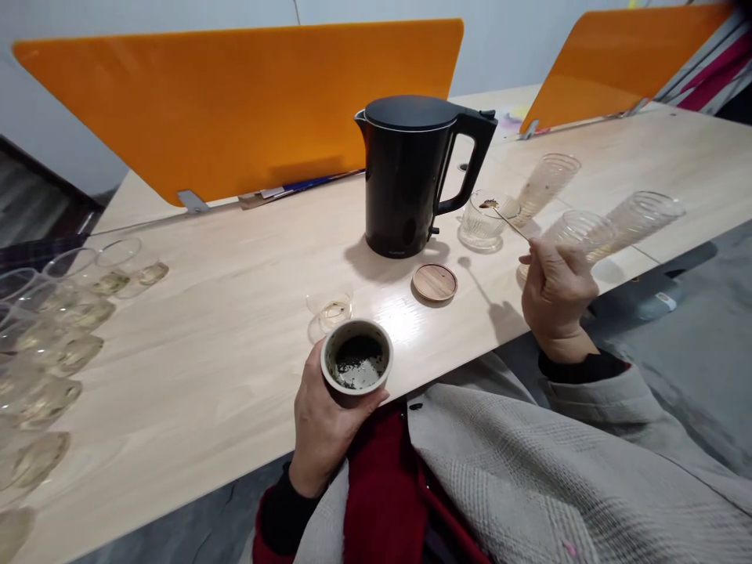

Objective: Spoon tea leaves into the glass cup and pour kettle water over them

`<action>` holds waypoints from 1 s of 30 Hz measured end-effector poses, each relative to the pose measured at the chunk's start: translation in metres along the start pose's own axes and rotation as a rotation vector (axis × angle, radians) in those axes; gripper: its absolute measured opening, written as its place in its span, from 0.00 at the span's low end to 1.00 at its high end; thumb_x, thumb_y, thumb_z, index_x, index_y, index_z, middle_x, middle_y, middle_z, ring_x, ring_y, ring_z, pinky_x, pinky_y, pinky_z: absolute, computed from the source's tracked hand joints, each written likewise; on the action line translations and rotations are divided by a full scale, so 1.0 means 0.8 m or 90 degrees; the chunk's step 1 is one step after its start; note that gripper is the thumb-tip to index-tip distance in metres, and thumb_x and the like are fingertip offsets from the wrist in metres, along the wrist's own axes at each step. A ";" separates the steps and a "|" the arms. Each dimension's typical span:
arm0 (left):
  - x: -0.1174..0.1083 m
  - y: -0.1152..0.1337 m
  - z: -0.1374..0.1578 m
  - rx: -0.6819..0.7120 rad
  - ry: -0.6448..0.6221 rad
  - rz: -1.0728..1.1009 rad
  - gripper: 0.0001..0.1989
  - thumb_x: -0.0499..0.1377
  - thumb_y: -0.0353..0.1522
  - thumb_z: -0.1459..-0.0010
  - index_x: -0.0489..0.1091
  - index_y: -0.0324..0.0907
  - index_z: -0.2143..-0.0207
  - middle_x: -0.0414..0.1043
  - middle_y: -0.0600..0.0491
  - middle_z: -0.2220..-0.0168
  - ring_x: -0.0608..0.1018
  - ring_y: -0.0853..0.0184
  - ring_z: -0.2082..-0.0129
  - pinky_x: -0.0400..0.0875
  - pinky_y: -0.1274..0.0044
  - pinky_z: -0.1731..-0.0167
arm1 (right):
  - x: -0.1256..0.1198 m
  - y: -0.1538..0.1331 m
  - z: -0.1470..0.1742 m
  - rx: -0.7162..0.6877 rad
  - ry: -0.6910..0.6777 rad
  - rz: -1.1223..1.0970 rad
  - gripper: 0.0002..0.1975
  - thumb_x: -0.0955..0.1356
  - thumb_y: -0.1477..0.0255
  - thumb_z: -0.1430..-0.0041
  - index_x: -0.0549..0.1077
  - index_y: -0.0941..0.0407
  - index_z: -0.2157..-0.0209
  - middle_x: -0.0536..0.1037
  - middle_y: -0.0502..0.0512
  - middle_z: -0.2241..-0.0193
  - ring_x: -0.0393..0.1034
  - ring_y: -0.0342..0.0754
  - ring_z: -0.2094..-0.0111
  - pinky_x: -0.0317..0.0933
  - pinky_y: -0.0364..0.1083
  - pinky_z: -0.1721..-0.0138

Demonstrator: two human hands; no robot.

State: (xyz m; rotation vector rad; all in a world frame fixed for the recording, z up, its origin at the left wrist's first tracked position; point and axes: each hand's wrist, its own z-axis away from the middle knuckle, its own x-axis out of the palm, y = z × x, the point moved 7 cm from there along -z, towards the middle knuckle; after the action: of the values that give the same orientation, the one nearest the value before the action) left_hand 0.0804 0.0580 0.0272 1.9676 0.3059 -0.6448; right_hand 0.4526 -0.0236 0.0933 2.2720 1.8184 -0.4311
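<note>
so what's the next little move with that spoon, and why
Probably tip the spoon so the tea leaves drop into the short ribbed glass. The right hand holds the loaded bowl right over that glass's rim, while the left hand keeps the tea jar open near the table edge.

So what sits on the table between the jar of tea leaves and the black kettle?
In the head view, a small clear glass lid lies just beyond the jar; otherwise bare tabletop up to the kettle.
</note>
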 end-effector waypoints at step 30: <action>0.005 0.001 0.002 0.008 -0.010 0.020 0.50 0.76 0.50 0.50 0.58 0.46 0.32 0.74 0.41 0.39 0.79 0.48 0.39 0.77 0.55 0.40 | 0.110 0.060 -0.041 0.272 -0.300 0.037 0.15 0.66 0.62 0.28 0.76 0.56 0.48 0.79 0.64 0.59 0.71 0.54 0.60 0.64 0.57 0.52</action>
State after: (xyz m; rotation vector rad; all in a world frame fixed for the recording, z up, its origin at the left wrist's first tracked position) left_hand 0.0833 0.0559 0.0248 1.9748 0.2610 -0.6431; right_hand 0.5204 0.0571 0.0927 2.1976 1.5200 -1.3237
